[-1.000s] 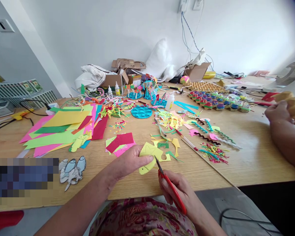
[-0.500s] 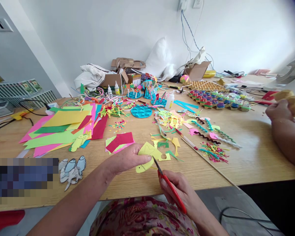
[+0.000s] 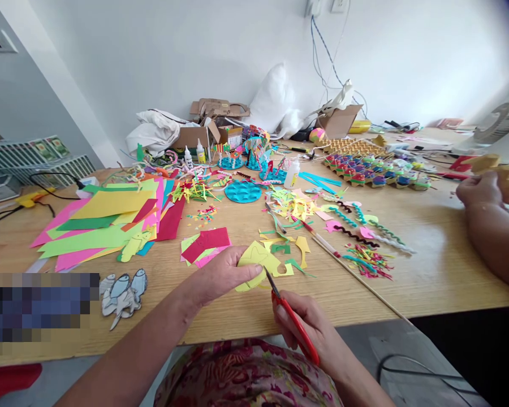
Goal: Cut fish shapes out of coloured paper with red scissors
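My left hand [image 3: 227,275] pinches a piece of yellow paper [image 3: 257,255] with pencil lines drawn on it, thumb on top. In my right hand [image 3: 307,319] are red-handled scissors [image 3: 299,330], their blades up against the paper's right edge beside my left thumb. Just beyond the paper lie yellow and green paper offcuts [image 3: 302,251]. Left of my hand is a small stack of red, pink and green paper pieces [image 3: 206,244]. Cut-out paper fish [image 3: 125,288], grey and blue, rest near the front edge at the left.
A pile of coloured paper sheets [image 3: 110,204] covers the left of the table [image 3: 220,322]. A long thin stick [image 3: 373,294] reaches past the front edge at right. Another person's hand [image 3: 479,189] works at far right, near painted egg-carton pieces [image 3: 377,170]. A glue bottle [image 3: 292,174] stands mid-table.
The yellow paper has turned in my left hand, its lower part now tilted and less visible. The scissors stay at its edge, nearly in the same place.
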### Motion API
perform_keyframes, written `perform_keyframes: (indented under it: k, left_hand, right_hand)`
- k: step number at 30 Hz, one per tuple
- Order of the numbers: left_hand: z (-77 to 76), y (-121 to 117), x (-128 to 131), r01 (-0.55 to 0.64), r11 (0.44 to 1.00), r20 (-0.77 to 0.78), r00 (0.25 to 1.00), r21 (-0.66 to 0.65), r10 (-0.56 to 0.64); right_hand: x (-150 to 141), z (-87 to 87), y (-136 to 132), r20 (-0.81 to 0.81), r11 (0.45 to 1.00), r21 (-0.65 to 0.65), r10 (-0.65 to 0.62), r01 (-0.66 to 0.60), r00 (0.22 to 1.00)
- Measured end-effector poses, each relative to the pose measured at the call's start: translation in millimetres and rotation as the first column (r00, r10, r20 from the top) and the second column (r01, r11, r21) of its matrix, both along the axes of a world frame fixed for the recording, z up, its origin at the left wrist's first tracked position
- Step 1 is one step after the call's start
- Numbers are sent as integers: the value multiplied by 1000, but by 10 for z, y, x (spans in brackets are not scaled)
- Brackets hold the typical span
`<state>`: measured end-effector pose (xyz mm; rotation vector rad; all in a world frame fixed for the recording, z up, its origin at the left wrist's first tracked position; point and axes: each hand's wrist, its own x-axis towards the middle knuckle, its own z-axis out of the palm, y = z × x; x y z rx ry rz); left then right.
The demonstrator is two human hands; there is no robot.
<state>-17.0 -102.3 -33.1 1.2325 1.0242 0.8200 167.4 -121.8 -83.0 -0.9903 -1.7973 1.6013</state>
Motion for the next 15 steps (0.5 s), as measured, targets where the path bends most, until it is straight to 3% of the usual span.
perform_keyframes:
  k: [15]
  left_hand:
    - [-54,17,17,15,999,-22,1000,33,-14]
  right_hand:
    - [6,-7,-4,-28,999,-43,-1,0,1000]
